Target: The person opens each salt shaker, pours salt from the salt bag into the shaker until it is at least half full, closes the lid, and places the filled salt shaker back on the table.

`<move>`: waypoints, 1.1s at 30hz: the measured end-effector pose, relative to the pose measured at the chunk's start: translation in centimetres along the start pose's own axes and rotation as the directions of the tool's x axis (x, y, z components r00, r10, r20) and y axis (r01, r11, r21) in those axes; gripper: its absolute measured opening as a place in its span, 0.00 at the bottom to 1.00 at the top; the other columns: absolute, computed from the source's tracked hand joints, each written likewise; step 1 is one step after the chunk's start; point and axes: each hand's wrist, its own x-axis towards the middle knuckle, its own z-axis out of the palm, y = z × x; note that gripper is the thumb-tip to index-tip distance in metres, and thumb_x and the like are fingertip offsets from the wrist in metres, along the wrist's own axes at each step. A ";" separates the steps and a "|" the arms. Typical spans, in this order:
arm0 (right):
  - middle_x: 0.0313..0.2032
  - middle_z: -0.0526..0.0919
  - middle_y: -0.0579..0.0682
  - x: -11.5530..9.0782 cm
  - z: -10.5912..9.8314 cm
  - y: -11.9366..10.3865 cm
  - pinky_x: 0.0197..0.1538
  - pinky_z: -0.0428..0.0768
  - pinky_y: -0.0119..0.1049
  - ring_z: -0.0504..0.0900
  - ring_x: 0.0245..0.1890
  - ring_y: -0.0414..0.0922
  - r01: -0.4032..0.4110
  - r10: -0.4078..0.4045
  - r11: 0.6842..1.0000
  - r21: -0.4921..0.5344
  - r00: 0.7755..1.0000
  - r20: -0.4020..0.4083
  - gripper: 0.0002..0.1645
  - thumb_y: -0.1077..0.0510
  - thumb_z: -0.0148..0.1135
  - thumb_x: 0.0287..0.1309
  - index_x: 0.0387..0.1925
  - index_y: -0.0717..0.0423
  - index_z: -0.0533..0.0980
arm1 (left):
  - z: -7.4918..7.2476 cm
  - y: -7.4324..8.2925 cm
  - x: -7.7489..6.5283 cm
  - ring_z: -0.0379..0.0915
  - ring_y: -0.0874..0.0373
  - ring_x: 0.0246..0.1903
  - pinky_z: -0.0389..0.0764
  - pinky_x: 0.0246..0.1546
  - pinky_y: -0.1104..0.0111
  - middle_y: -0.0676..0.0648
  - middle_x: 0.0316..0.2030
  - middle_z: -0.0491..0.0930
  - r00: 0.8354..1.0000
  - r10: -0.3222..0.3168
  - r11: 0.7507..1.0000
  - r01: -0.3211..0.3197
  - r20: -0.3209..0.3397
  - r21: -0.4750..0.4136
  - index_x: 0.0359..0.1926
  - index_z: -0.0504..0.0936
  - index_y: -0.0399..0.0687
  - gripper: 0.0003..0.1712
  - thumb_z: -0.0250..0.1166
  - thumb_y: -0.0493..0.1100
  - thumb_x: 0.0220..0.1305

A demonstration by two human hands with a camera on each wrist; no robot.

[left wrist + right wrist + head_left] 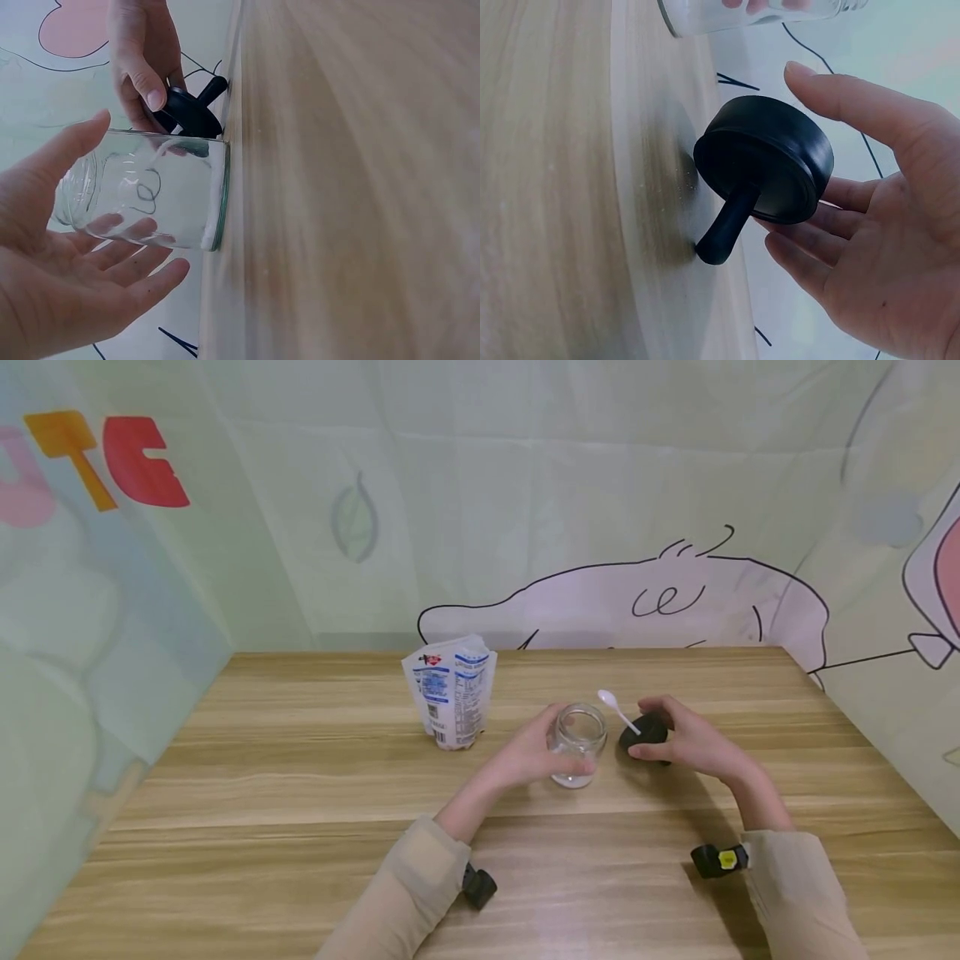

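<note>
My left hand [551,752] is around a clear glass jar [161,191] standing upright, its mouth uncovered, with a thin white layer at the bottom. The thumb is on one side and the fingers are on the other. Right of the jar, a black lid [761,161] with a stubby handle [727,225] lies tilted, the handle's tip at the tabletop. From the lid a small white spoon [618,708] sticks up toward the jar. My right hand [686,739] is loosely around the lid; in the right wrist view its thumb stands apart from it, fingers behind.
Left of the jar, a white pouch [453,693] with blue and red print stands on the wood-grain table [300,777]. A printed cloth [480,510] hangs along the table's back and sides. Black wrist devices [478,887] sit by both sleeves.
</note>
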 end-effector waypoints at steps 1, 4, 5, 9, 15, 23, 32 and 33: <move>0.66 0.64 0.69 0.0 0.0 0.0 0.66 0.60 0.62 0.60 0.67 0.67 0.002 -0.002 1.000 0.000 1.000 0.000 0.49 0.45 0.70 0.52 0.66 0.66 0.59 | 0.0 0.0 0.0 0.60 0.46 0.69 0.62 0.67 0.46 0.44 0.68 0.66 1.000 0.000 1.000 0.000 -0.003 0.004 0.72 0.57 0.53 0.55 0.76 0.52 0.47; 0.66 0.64 0.69 -0.1 -0.1 -0.1 0.66 0.60 0.62 0.60 0.67 0.67 0.007 -0.007 1.000 -0.002 1.000 -0.004 0.48 0.46 0.70 0.52 0.65 0.66 0.59 | 0.0 0.1 0.0 0.60 0.45 0.69 0.62 0.67 0.46 0.43 0.68 0.65 1.000 -0.001 1.000 0.001 -0.010 0.007 0.73 0.56 0.51 0.55 0.76 0.52 0.47; 0.66 0.64 0.69 -0.1 -0.1 -0.2 0.66 0.60 0.62 0.60 0.67 0.67 0.009 -0.009 1.000 -0.003 1.000 -0.005 0.48 0.47 0.70 0.53 0.65 0.66 0.59 | 0.0 0.1 0.1 0.60 0.45 0.69 0.61 0.67 0.46 0.43 0.69 0.65 1.000 -0.001 1.000 0.001 -0.012 0.007 0.73 0.56 0.50 0.55 0.76 0.52 0.47; 0.66 0.64 0.69 -0.2 -0.1 -0.4 0.67 0.60 0.62 0.60 0.67 0.67 0.016 -0.016 1.000 0.003 1.000 -0.008 0.47 0.48 0.70 0.53 0.65 0.67 0.59 | 0.0 0.0 0.2 0.59 0.45 0.69 0.61 0.68 0.46 0.43 0.70 0.63 1.000 0.005 1.000 -0.005 -0.020 0.011 0.73 0.56 0.51 0.56 0.77 0.51 0.47; 0.66 0.64 0.68 -0.3 -0.2 -0.5 0.68 0.59 0.62 0.59 0.68 0.67 0.016 -0.016 1.000 0.010 1.000 -0.012 0.47 0.49 0.70 0.53 0.65 0.67 0.59 | -0.1 0.1 0.2 0.58 0.44 0.70 0.60 0.68 0.46 0.42 0.70 0.62 1.000 0.010 1.000 -0.009 -0.029 0.006 0.72 0.57 0.52 0.55 0.77 0.50 0.47; 0.67 0.63 0.68 -0.2 -0.3 -0.8 0.68 0.57 0.62 0.58 0.69 0.67 0.012 -0.012 1.000 0.005 1.000 -0.014 0.47 0.49 0.70 0.53 0.66 0.66 0.58 | -0.3 0.6 -0.2 0.58 0.45 0.70 0.60 0.68 0.46 0.43 0.71 0.62 1.000 -0.008 1.000 0.008 -0.030 0.010 0.72 0.57 0.55 0.55 0.77 0.50 0.46; 0.68 0.62 0.66 -0.7 -1.0 -1.3 0.68 0.57 0.63 0.57 0.69 0.67 0.027 -0.027 1.000 0.001 0.999 -0.034 0.49 0.47 0.70 0.53 0.67 0.63 0.57 | -0.7 0.9 -0.2 0.58 0.49 0.70 0.60 0.68 0.47 0.46 0.71 0.61 0.999 0.029 0.999 -0.028 -0.032 0.023 0.72 0.57 0.57 0.55 0.77 0.50 0.46; 0.68 0.62 0.65 -0.8 -1.1 -1.3 0.68 0.57 0.63 0.57 0.69 0.67 0.029 -0.029 1.000 0.005 0.999 -0.037 0.49 0.47 0.70 0.53 0.68 0.63 0.57 | -0.8 0.9 -0.2 0.59 0.50 0.70 0.60 0.68 0.47 0.47 0.71 0.61 0.999 0.034 0.999 -0.033 -0.033 0.027 0.72 0.57 0.58 0.55 0.77 0.50 0.46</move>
